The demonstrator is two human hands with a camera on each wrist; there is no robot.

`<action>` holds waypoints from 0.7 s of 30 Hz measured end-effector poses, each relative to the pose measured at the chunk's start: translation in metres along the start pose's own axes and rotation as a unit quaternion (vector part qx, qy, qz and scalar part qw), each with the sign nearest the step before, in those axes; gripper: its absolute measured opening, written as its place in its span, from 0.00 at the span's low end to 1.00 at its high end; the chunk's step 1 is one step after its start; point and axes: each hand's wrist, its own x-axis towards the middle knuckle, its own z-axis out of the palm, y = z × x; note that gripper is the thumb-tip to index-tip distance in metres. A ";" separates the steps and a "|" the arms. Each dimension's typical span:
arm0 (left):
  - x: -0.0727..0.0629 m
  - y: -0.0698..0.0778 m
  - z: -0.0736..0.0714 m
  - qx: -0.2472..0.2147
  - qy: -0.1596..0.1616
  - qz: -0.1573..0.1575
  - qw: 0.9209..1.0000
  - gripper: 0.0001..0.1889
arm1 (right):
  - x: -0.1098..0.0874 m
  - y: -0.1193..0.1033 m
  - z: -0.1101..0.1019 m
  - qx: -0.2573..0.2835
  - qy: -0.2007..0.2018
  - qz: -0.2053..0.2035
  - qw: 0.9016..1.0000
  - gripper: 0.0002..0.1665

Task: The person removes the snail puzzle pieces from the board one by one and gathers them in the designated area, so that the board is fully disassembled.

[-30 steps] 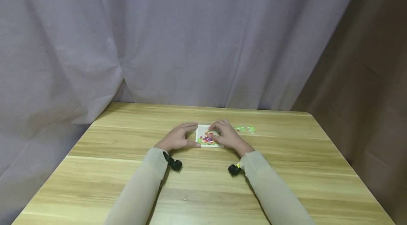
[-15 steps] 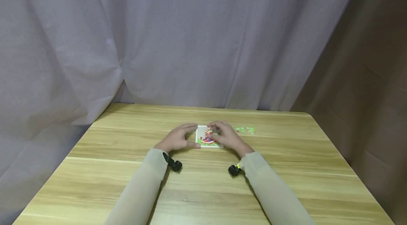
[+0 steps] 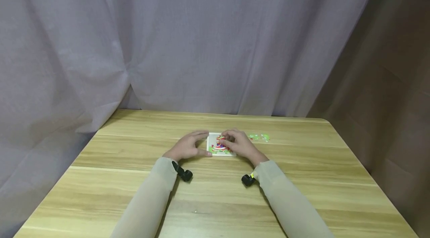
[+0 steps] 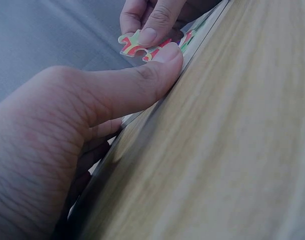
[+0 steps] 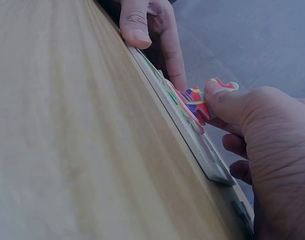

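A small white-rimmed puzzle tray (image 3: 224, 155) lies flat on the table, with colourful jigsaw pieces (image 3: 220, 148) along its lower part and bare grey above them at the left. My left hand (image 3: 188, 145) holds the tray by its left side, thumb on the near corner and fingers at the far one. Over the tray, my right hand (image 3: 240, 144) pinches a red, yellow and blue jigsaw piece (image 5: 197, 97) between thumb and fingers. In the left wrist view this jigsaw piece (image 4: 128, 44) is tilted above the tray. The right hand hides the tray's right part.
Several loose green jigsaw pieces (image 3: 264, 137) lie on the wooden table (image 3: 215, 197) right of the tray. A grey curtain (image 3: 201, 43) hangs behind the table's far edge. Each wrist carries a black camera.
My right fingers shift slightly over the tray, moving the jigsaw piece a little. The left hand and the tray keep their places.
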 end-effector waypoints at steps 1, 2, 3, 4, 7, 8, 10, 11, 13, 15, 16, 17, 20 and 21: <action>0.000 -0.001 0.000 -0.001 0.002 0.003 1.000 0.53 | 0.000 0.000 0.000 0.002 0.001 0.001 1.000 0.14; 0.001 -0.001 0.001 -0.001 0.003 0.005 1.000 0.53 | 0.000 0.000 0.000 0.004 0.002 0.001 1.000 0.14; 0.001 -0.001 0.001 0.000 0.004 0.006 1.000 0.53 | 0.000 0.000 0.000 0.006 0.005 0.001 1.000 0.13; 0.001 -0.002 0.001 -0.001 0.005 0.008 1.000 0.52 | 0.000 0.000 0.001 0.009 0.008 0.000 1.000 0.12; 0.002 -0.001 0.000 -0.003 0.010 0.011 1.000 0.52 | 0.001 0.000 0.000 0.019 0.018 -0.007 1.000 0.12; 0.001 -0.001 -0.001 -0.004 0.009 0.010 1.000 0.52 | 0.001 0.000 0.000 0.022 0.021 -0.011 0.999 0.11; 0.001 -0.001 -0.001 -0.004 0.008 0.008 1.000 0.51 | 0.000 -0.001 0.000 0.031 0.025 -0.017 0.999 0.11; 0.001 -0.001 -0.001 -0.004 0.007 0.007 1.000 0.51 | 0.000 -0.001 0.000 0.035 0.027 -0.019 0.999 0.11; 0.001 -0.001 0.000 -0.005 0.004 0.007 1.000 0.51 | -0.001 -0.001 0.000 0.048 0.030 -0.025 0.998 0.09; 0.000 -0.001 0.000 -0.005 0.001 0.003 1.000 0.51 | -0.002 -0.001 -0.001 0.062 0.032 -0.031 0.997 0.09; 0.000 -0.001 0.001 -0.005 0.001 0.003 1.000 0.51 | -0.003 -0.001 -0.001 0.068 0.034 -0.035 0.996 0.09; 0.000 -0.001 0.001 -0.006 0.002 0.003 1.000 0.51 | -0.003 -0.001 -0.001 0.074 0.035 -0.040 0.996 0.09; 0.000 -0.001 0.001 -0.006 0.002 0.001 1.000 0.51 | -0.004 -0.002 -0.001 0.091 0.037 -0.049 0.994 0.10; 0.000 -0.001 0.001 -0.006 0.002 0.002 1.000 0.51 | -0.004 -0.002 -0.001 0.091 0.040 -0.051 0.994 0.10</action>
